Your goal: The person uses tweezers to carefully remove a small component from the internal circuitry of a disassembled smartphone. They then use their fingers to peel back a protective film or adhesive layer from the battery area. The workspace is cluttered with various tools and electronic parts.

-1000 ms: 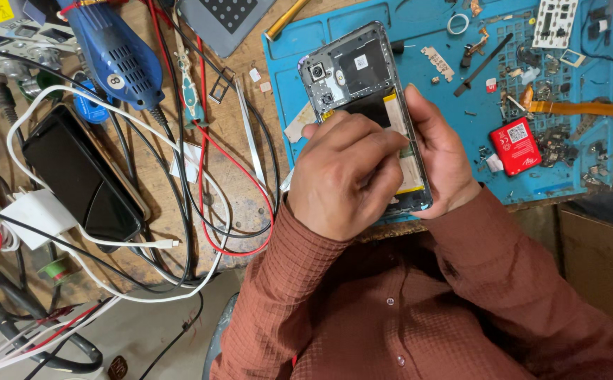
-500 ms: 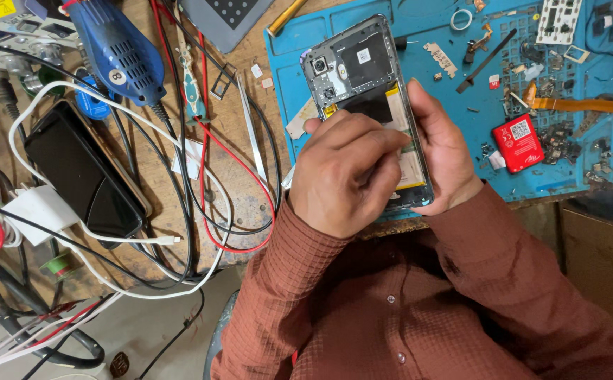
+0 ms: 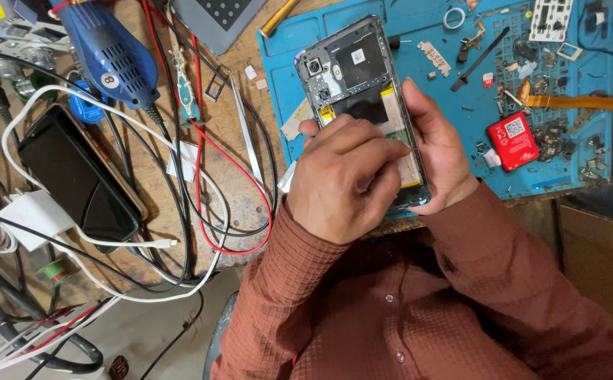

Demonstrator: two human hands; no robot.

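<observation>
Grip: your right hand (image 3: pixel 441 151) clamps opened phone (image 3: pixel 360 77) by its edge; left hand (image 3: pixel 345 179) fingertips pinched on its lower half, long axis pointing away from you.

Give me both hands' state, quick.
Left hand: curled over the opened phone, fingertips on its inside.
Right hand: gripping the opened phone's edge.

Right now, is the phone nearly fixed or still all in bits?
Still in bits. Done: the opened phone has its back cover off, insides showing. In hand: the right hand grips its edge while the left hand presses on its middle. Left: small loose parts lie scattered on the blue mat, so it isn't closed up yet.
</observation>
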